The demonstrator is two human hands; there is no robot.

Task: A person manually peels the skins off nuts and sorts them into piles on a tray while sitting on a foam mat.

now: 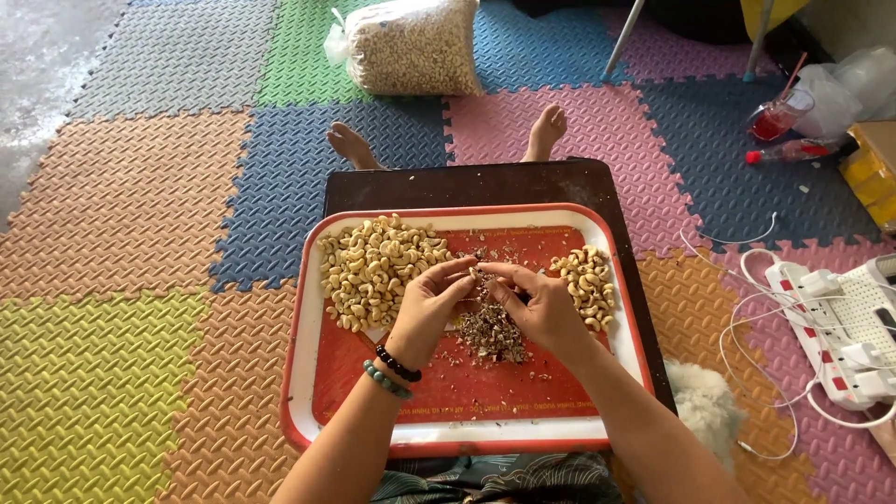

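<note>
Both hands over red tray [308,373] — left hand [425,308] and right hand [541,308] meet fingertip to fingertip, each grip pinched shut on one cashew [478,273]. Husk heap [490,331] directly beneath; unpeeled pile [373,266] left of grip, peeled pile [586,280] right.

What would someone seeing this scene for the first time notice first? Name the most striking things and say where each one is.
The red tray with a white rim, in the middle on a dark board, draws the eye, with the left hand and right hand meeting over a heap of brown husks. A big pile of cashews fills its far left corner, a smaller pile its right side. Around it lie bright foam mats, with a clear bag of nuts at the top.
</note>
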